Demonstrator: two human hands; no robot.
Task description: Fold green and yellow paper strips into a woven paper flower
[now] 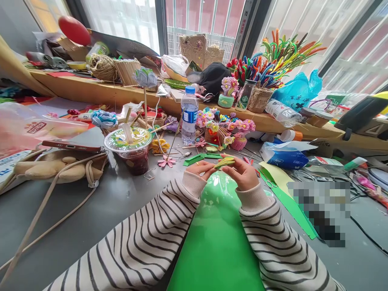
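You hold a small folded yellow-green paper piece (pixel 224 162) pinched between your left hand (pixel 200 168) and right hand (pixel 242 173), fingers closed on its ends, raised above the green sheet (pixel 215 238) on the desk (pixel 106 202), steadying it for close work.

A cluttered craft worktable beside a window

Pipe-cleaner flowers (pixel 226 127) crowded the grey table (pixel 121 202), a twine ball (pixel 103 66) and bundled pipe cleaners (pixel 273 60) lined the wooden sill (pixel 91 91), and green paper sheets (pixel 215 242) lay in front.
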